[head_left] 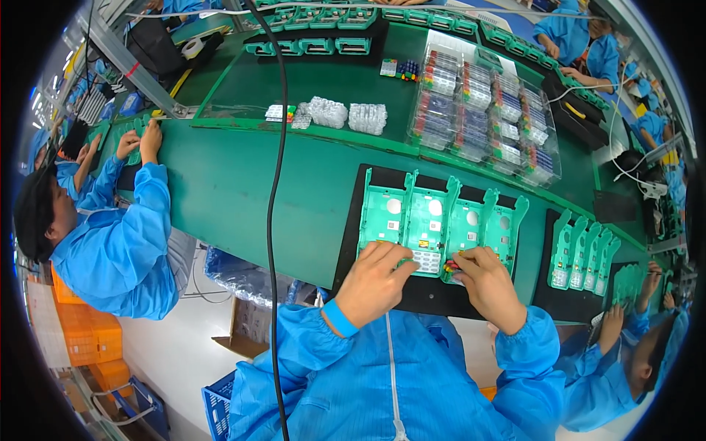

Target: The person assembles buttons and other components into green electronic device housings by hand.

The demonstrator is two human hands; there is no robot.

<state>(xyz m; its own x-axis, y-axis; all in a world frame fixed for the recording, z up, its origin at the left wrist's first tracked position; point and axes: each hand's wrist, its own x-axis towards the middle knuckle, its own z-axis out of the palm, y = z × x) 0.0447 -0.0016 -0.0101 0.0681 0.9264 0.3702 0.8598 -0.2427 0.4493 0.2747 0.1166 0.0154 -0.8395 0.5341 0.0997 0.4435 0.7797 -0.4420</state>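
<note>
Several green plastic housings (426, 209) lie side by side, hollow side up, on a black mat before me. A pale keypad (426, 261) sits in the lower end of the second housing from the left. My left hand (373, 283), a blue band round its wrist, has curled fingers, thumb and forefinger together at that keypad's left edge. My right hand (491, 285) pinches a small keypad with red and yellow keys (451, 269) over the lower end of the third housing. The fingers partly cover this keypad.
A clear tray (478, 110) of stacked keypads stands beyond the housings. Clear plastic packs (327, 112) lie on the far ledge. More green housings (582, 253) are at the right. A black cable (276, 176) hangs across the view. Co-workers sit at left and right.
</note>
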